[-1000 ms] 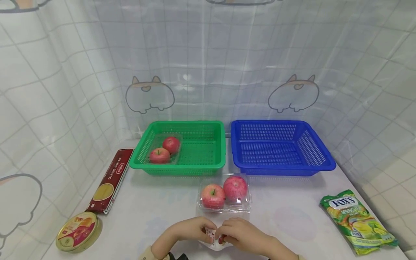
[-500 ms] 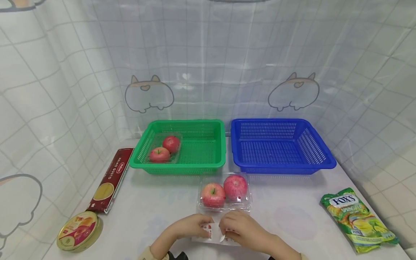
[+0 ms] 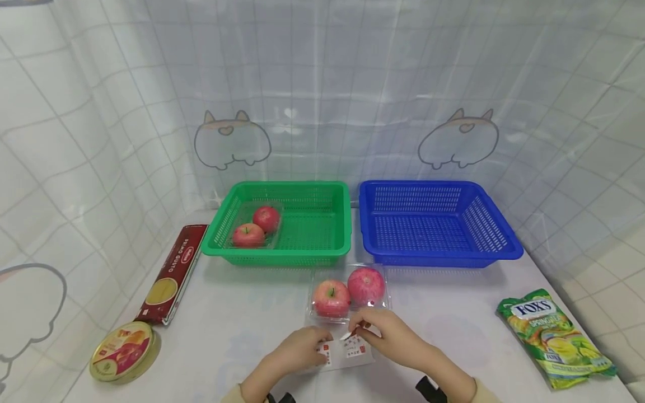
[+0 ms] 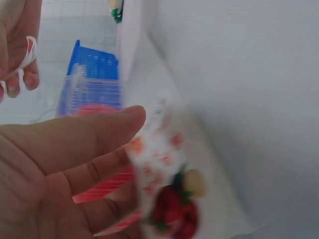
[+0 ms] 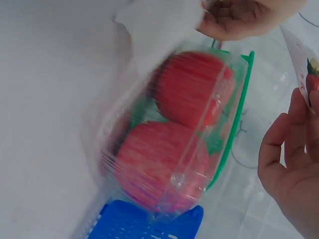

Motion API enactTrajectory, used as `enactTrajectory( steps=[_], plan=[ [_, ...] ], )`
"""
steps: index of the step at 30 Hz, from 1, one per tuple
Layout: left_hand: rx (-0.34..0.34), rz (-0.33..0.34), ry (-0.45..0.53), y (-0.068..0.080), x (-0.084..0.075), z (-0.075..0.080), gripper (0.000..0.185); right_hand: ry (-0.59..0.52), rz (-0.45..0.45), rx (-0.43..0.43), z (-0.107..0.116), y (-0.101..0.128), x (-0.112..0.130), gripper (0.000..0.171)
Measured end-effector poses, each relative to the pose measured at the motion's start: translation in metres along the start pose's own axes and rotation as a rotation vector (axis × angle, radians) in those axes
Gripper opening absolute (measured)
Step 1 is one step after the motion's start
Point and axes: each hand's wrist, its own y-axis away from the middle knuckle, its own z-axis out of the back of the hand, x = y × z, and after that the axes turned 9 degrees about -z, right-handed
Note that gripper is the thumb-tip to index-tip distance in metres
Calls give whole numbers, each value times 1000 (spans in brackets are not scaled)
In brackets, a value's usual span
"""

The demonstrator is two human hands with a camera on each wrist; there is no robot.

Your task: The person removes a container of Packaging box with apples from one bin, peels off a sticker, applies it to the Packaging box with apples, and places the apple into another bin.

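Two hands are on one small white sachet [image 3: 344, 352] at the near edge of the white table [image 3: 237, 330], just in front of the clear apple box [image 3: 347, 295]; our left hand [image 3: 300, 351] lies on the sachet's left end with fingers curled over it, thumb side up, seemingly to hold it flat; our right hand [image 3: 393, 336] pinches the sachet's upper right corner between thumb and fingertips, lifting that bit slightly, so it looks like one hand anchors while the other pulls at the edge. The sachet lies flat, long axis running left to right across the table, printed face up; from the left wrist view the strawberry print on it shows, though blurry. The apple box sits just beyond it, its two red apples side by side, and we can't tell if it touches the sachet. Farther back, the green basket [image 3: 312, 254] holds another apple box [image 3: 254, 226]; the blue basket [image 3: 438, 254] is beside it; spaghetti box [image 3: 173, 274], round tin [image 3: 121, 351] and candy bag [image 3: 554, 338] sit well apart.
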Motion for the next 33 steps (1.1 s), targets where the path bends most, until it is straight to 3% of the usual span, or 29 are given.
enactTrajectory(
  steps=[5,9,11,17,20,22,26,33],
  plan=[
    [12,-36,-73,6,-5,14,32,-76,-128,-74,8,-5,0,21],
    [27,-85,1,12,-12,31,26,-126,-230,-165,10,-12,0,24],
    [-32,-105,56,11,-17,40,24,-178,-298,-209,12,-17,1,25],
    [-323,-176,199,-9,-30,51,29,-316,-451,-312,14,-35,1,17],
    [-360,-205,222,-23,-31,50,30,-324,-468,-338,13,-42,-3,13],
    [-373,-208,185,-32,-30,49,28,-324,-469,-355,11,-45,-5,14],
    [-413,-200,120,-47,-26,45,25,-248,-434,-391,7,-50,-11,20],
    [-495,-185,-66,-59,-18,36,27,48,-357,-409,-2,-54,-17,33]
  ],
)
